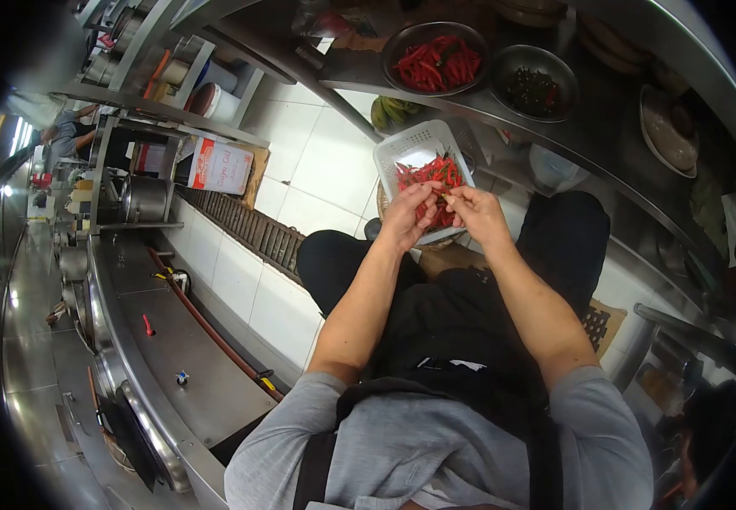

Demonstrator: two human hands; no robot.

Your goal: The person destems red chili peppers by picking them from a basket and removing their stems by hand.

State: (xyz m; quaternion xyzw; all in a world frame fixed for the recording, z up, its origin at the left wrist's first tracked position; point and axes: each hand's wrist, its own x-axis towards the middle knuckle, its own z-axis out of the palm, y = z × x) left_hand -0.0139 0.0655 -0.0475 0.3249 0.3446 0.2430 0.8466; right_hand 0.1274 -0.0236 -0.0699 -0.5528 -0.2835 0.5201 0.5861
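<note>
A white plastic basket (387,155) stands between my knees with many red chili peppers (453,172) in it, some with green stems. Above its near side my two hands meet. My left hand (409,214) is closed around a red chili pepper, mostly covered by the fingers. My right hand (480,212) pinches at the stem end of that chili, its fingertips close to those of the left. On the low shelf beyond, one metal bowl (392,75) holds red chilies, and a second metal bowl (504,100) holds small dark green bits, likely stems.
Green bananas (392,112) lie behind the basket. To the left are a floor drain grate (244,229), a labelled oil tin (221,166) and a steel stove counter (164,314). A lidded clay pot (672,136) sits on the right shelf. Another person (68,136) is far left.
</note>
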